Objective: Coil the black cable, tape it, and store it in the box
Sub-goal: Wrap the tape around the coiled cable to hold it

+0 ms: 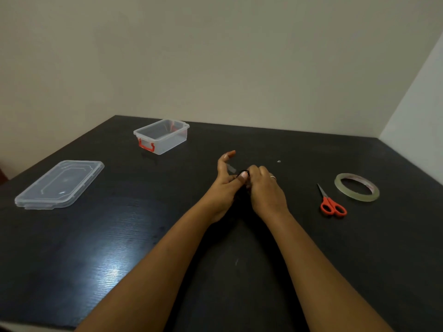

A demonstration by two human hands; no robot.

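Cable (242, 173) coiled, pinched between left hand (224, 188) and right hand (266, 188), both closed on it.

No legible text, label, brand or number appears on any item. The tape roll (357, 187) carries faint reddish printing on its inner core — too small and blurred to read (letters cannot be told from pattern). The clear box (161, 136), its lid (60, 184) and the scissors (332, 202) show no markings.
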